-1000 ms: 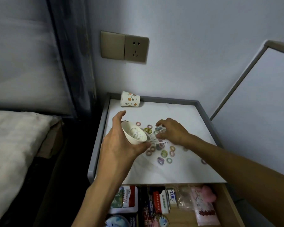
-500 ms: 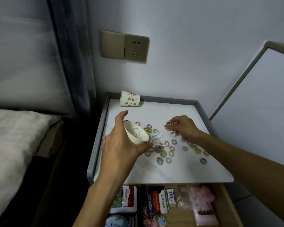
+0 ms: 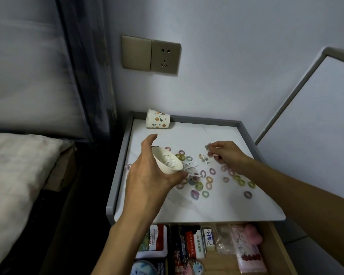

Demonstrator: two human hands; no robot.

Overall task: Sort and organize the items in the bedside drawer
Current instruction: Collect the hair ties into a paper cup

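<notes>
Hair rings [image 3: 195,193] lie scattered on the desk [image 3: 216,207], above the open drawer [image 3: 274,245]; left hand [image 3: 147,175] grips the tilted white cup [image 3: 167,161]; right hand [image 3: 226,153], apart from it, pinches what looks like a ring; advised: bring the cup mouth under the pinch before release.

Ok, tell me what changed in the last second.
The right hand drew away from the cup to the right, pinching a few rings. The left hand still holds the tilted cup; the patterned cup still lies at the back.
</notes>
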